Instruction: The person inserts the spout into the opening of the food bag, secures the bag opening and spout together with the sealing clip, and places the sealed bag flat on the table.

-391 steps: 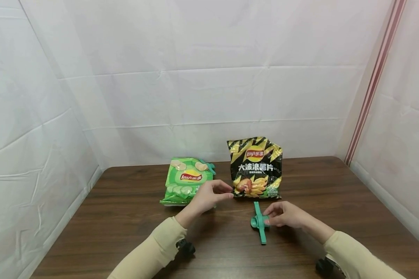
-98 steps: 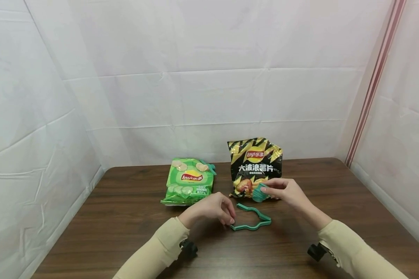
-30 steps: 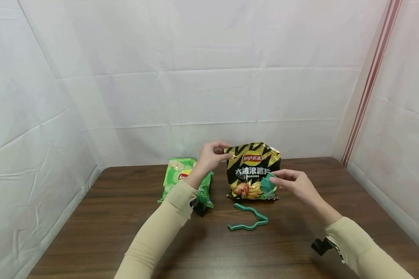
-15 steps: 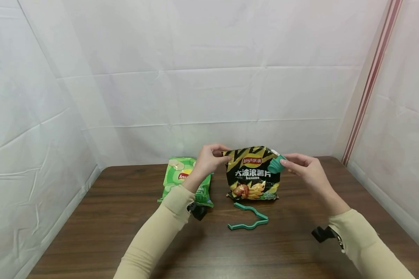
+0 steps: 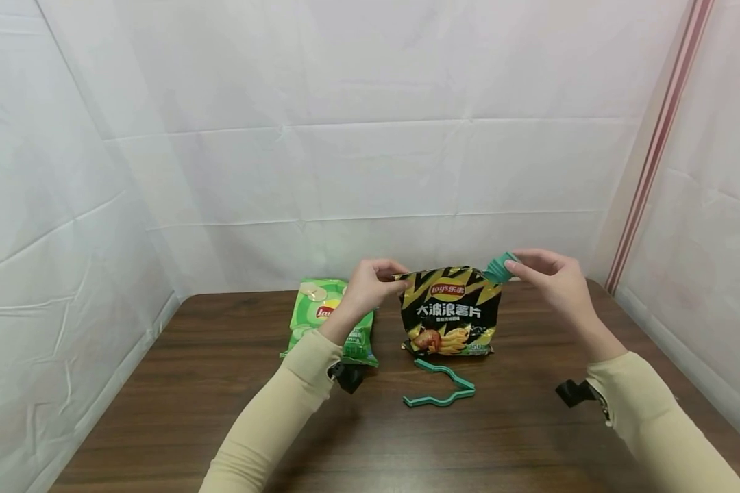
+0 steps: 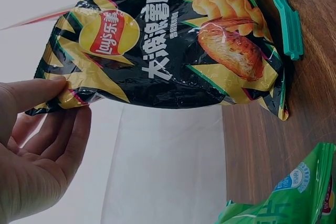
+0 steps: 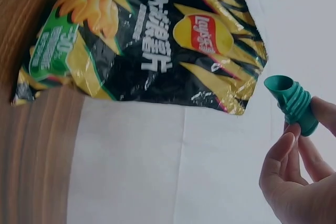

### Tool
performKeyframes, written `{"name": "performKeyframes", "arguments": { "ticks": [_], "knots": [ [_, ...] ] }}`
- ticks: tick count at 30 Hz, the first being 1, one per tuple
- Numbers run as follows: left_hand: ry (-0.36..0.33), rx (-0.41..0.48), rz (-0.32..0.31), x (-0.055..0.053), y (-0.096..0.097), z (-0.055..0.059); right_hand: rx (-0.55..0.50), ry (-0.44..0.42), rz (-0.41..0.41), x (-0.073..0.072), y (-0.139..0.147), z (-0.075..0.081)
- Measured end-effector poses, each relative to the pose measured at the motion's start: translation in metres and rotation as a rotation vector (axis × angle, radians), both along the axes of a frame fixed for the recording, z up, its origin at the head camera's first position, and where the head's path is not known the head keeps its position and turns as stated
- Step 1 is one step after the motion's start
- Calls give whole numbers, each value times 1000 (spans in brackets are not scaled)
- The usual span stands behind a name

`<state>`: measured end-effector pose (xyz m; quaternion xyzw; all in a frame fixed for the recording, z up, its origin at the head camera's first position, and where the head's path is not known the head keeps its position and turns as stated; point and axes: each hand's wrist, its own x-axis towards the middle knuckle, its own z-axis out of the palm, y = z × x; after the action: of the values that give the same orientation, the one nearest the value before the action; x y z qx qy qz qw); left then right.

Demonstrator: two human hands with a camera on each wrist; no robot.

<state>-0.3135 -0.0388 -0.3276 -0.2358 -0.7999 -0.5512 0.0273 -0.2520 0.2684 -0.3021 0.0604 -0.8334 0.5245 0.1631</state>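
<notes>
Carefully, a person in pale sleeves (image 5: 265, 418) is working behind a spread green clip (image 5: 467, 392) that is lying on the dark wooden table (image 5: 499, 445). The left hand (image 5: 370, 284) is pinching a black chip bag (image 5: 447, 311) by one upper corner, holding it upright, while the right hand (image 5: 558, 281) is pinching a ribbed green spout (image 7: 296, 103) just beside the opposite corner, not touching it in the right wrist view. Good handling is probably calling for a firm left pinch, keeping the top edge taut, and light right fingertips, leaving the spout's mouth uncovered. Alongside, a green chip bag (image 5: 308, 311) is lying partly hidden by an arm; beyond, creased white sheeting (image 5: 370, 171) is enclosing the table, a reddish stripe (image 5: 660, 144) running down on the right.
</notes>
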Motion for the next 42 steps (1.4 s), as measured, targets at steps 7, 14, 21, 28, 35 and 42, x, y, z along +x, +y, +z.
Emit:
{"name": "performKeyframes", "arguments": {
  "ticks": [7, 14, 21, 28, 35, 42],
  "knots": [
    [-9, -3, -9, 1, 2, 1, 85, 103, -6, -4, 3, 1],
    [-24, 0, -16, 1, 2, 0, 121, 140, 8, -5, 4, -1],
    [-14, -10, -31, 6, 1, 4, 161, 158, 13, -10, 3, -6],
    [-5, 12, -18, 2, 1, -2, 182, 155, 12, -11, 1, -8],
    [7, 11, -22, 3, 0, -1, 184, 159, 20, -10, -2, -9],
    [-15, 24, -28, 3, 0, 0, 223, 146, 9, -11, -3, -11]
  ]
}}
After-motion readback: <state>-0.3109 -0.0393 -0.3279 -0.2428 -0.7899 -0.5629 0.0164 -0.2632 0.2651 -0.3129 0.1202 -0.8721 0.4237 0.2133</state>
